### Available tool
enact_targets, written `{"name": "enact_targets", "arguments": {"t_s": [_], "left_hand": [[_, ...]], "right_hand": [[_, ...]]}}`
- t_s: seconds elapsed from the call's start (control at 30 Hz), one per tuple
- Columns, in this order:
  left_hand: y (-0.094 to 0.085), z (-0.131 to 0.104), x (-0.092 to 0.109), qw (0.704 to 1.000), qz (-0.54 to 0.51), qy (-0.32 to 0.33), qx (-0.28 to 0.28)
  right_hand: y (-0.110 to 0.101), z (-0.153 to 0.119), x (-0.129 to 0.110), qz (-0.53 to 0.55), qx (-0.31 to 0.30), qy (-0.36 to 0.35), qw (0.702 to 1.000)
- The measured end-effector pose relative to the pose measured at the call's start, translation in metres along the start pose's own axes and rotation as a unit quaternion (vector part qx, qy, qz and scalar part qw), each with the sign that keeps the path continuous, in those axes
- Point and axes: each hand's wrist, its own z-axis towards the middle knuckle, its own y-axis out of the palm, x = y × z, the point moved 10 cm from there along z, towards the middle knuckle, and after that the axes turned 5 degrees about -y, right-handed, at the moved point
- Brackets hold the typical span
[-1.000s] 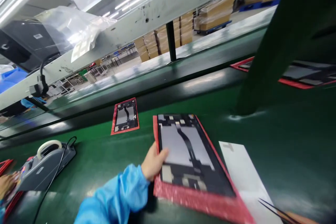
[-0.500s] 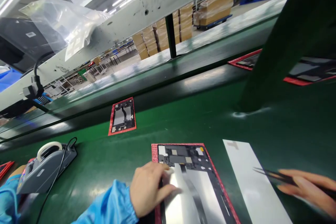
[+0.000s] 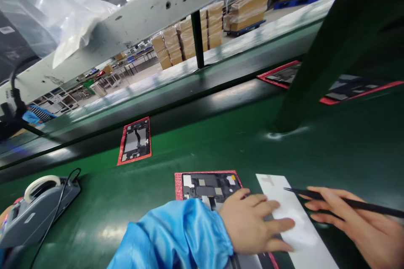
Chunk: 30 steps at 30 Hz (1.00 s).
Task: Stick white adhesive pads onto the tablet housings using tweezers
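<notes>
My left hand (image 3: 252, 222) is open, fingers spread, reaching over the right side of an opened tablet (image 3: 210, 183). Its fingertips are over the left edge of a white strip (image 3: 303, 229); whether they touch it I cannot tell. Most of the tablet is hidden by the hand and blue sleeve. It lies on red bubble wrap (image 3: 178, 187), its inner parts facing up. At the right, my right hand (image 3: 353, 218) grips black tweezers (image 3: 311, 193), their tips above the strip. A small greyish piece (image 3: 268, 180) is at the strip's far end.
A grey tape dispenser (image 3: 47, 210) with a cable stands at the left. Another tablet (image 3: 136, 139) on red wrap lies farther back on the green surface (image 3: 202, 155). A dark green post (image 3: 303, 80) rises at the right, with more tablets (image 3: 344, 88) behind it.
My left hand has left the tablet's middle and moved right toward the white strip, its fingers now spread. My right hand with the tweezers has come in leftward. The view has shifted slightly.
</notes>
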Motion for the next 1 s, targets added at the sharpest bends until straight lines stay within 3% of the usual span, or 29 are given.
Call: {"name": "enact_targets", "arguments": {"t_s": [0.07,0.13,0.23,0.33,0.57,1.0], "left_hand": [[-0.006,0.0,-0.005,1.0,-0.007,-0.008,-0.017],[-0.014,0.005,-0.015,0.999,-0.015,-0.028,-0.021],[-0.024,0.011,-0.032,0.997,-0.029,-0.07,-0.007],[-0.023,0.012,-0.042,0.995,-0.038,-0.091,0.0],[-0.012,0.008,-0.041,0.997,-0.034,-0.072,-0.007],[-0.005,0.013,-0.038,0.998,0.01,-0.018,-0.054]], "right_hand": [[0.012,0.005,-0.005,0.011,-0.037,0.077,0.996],[0.024,0.012,-0.022,-0.006,-0.074,0.091,0.993],[0.026,0.021,-0.044,-0.008,-0.046,0.077,0.996],[0.028,0.02,-0.046,0.003,-0.026,0.071,0.997],[0.033,0.012,-0.036,-0.012,-0.034,0.06,0.998],[0.043,0.022,-0.051,-0.092,-0.073,0.034,0.993]]}}
